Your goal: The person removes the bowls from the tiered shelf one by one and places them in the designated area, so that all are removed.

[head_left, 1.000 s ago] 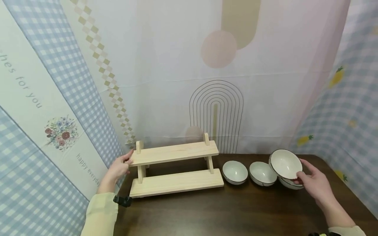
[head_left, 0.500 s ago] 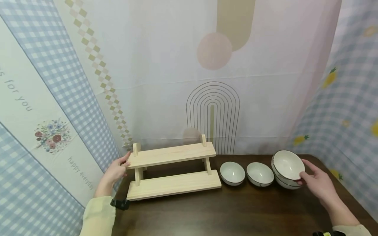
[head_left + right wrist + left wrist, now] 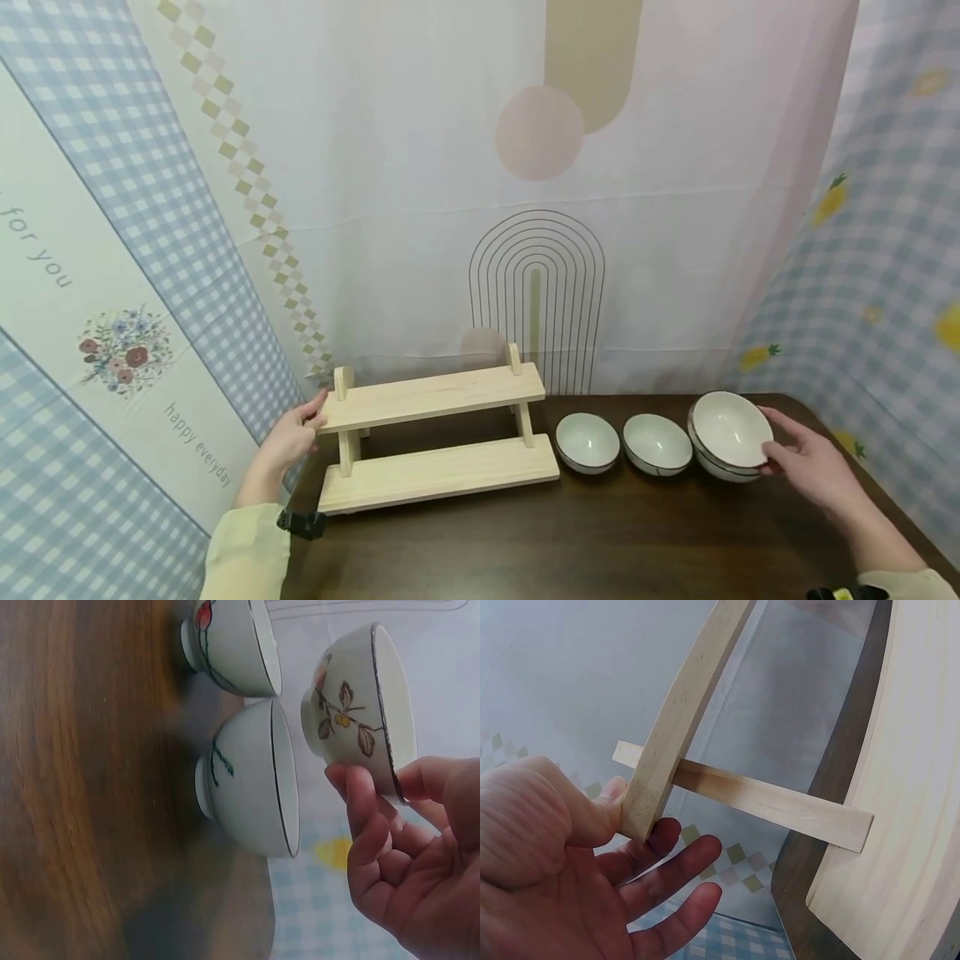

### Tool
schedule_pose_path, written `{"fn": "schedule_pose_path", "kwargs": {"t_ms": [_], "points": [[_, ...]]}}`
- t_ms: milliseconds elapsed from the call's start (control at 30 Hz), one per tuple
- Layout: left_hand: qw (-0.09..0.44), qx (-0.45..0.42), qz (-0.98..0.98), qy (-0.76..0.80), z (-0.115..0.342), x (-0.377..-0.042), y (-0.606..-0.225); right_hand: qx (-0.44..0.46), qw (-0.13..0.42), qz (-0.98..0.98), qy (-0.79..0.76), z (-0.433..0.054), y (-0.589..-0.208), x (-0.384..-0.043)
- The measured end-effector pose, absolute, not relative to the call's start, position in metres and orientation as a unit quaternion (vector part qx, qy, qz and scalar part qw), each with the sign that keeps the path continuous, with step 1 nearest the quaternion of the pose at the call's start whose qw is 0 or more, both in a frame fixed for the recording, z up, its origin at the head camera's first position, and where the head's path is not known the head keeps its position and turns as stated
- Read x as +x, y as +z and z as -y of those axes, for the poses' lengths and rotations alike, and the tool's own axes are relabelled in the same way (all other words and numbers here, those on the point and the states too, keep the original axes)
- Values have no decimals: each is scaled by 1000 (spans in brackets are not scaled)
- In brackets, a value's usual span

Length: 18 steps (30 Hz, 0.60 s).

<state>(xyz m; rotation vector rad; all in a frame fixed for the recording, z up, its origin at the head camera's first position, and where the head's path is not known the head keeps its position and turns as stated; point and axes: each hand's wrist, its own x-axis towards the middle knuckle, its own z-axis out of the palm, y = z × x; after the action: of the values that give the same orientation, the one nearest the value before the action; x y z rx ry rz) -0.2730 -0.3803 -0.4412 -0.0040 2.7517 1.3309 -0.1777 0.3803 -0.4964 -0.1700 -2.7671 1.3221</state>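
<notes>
My right hand grips a white ceramic bowl by its near rim, thumb at the edge and fingers under the side. In the right wrist view the held bowl shows brown leaves and a dark rim. Below it stands another bowl with a green stem painted on it; a gap shows between the two. My left hand pinches the left end of the upper board of a two-tier wooden rack. In the left wrist view its thumb and index finger hold the board's end, other fingers loosely bent.
Two more bowls stand in a row, a middle bowl and a left bowl, between the rack and the right hand. The rack's lower board lies low over the dark wooden table. A patterned cloth hangs behind.
My right hand has moved the held bowl slightly right and down over the rightmost bowl. The left hand keeps its hold on the rack. The head view has shifted a little.
</notes>
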Motion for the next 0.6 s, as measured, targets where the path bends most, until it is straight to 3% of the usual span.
{"fn": "schedule_pose_path", "kwargs": {"t_ms": [600], "points": [[55,-2,-901,431,384,-274,-442,-49,59,932,356,-447,-493,-184]]}}
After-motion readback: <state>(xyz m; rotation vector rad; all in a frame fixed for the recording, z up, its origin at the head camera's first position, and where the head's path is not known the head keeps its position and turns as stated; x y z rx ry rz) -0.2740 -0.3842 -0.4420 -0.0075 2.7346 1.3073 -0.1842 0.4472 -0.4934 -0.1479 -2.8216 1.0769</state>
